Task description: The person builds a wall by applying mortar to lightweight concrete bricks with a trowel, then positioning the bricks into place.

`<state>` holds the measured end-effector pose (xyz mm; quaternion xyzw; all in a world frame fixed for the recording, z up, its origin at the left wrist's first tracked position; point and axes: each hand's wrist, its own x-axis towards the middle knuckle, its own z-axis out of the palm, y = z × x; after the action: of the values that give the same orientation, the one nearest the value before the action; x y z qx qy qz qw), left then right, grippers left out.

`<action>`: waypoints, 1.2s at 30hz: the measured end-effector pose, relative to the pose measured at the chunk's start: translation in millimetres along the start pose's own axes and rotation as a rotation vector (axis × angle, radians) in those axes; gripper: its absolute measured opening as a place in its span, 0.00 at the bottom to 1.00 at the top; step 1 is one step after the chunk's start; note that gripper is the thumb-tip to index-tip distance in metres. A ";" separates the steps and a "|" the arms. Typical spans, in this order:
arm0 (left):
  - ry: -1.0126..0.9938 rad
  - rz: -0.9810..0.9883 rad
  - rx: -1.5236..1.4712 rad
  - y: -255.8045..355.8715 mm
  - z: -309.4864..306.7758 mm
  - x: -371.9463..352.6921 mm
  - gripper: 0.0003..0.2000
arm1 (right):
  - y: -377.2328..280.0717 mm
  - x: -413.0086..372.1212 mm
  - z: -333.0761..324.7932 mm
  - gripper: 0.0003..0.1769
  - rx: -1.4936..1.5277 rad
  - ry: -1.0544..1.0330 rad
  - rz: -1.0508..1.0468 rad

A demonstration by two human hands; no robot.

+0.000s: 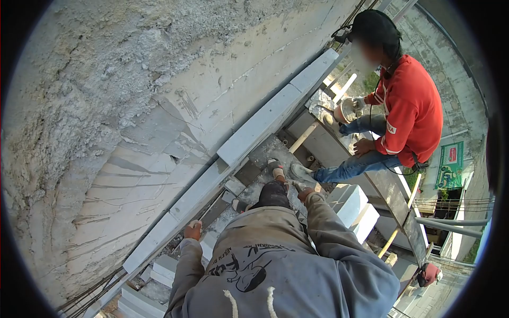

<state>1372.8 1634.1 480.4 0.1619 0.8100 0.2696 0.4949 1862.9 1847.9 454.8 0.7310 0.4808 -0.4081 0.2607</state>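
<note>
My left hand (193,229) is beside the row of pale blocks (199,196) at the wall's foot, its fingers curled closed. A thin light edge or rod shows just past the fingers. My right hand (305,194) is low in front of me, closed, near my shoe and the white blocks (352,206). A small greyish object shows at its fingertips, but I cannot tell what it is. My shoe (275,167) stands on the dusty platform (265,151).
A rough plastered wall (148,106) rises on the left. Ahead to the right, a person in a red top (408,106) sits on the scaffold edge holding a bucket (345,110). More blocks (140,302) lie behind my left arm. Beyond the scaffold plank (392,204) is a drop.
</note>
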 end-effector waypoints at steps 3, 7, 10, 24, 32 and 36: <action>-0.007 -0.008 0.026 4.7 1.6 2.6 0.18 | -4.1 -19.2 -5.5 0.18 -0.010 0.006 0.059; -0.023 0.021 0.096 26.4 4.4 -5.3 0.19 | 4.1 -16.2 3.8 0.19 -0.113 -0.012 0.017; -0.014 0.034 0.054 23.3 9.5 1.6 0.19 | 17.7 -9.9 8.9 0.19 -0.254 -0.081 -0.073; -0.025 0.141 0.230 28.6 11.6 24.1 0.20 | 31.5 -2.2 29.1 0.16 -0.051 -0.051 0.087; -0.029 0.200 0.302 76.5 26.3 21.3 0.19 | 31.1 -10.1 16.9 0.14 0.086 -0.013 0.138; -0.001 0.299 0.348 72.4 34.5 43.8 0.19 | 53.2 36.6 42.1 0.15 0.084 0.040 0.089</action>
<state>1383.1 1724.8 479.7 0.3634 0.8110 0.1962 0.4143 1904.6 1811.9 400.9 0.7699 0.4353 -0.4014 0.2379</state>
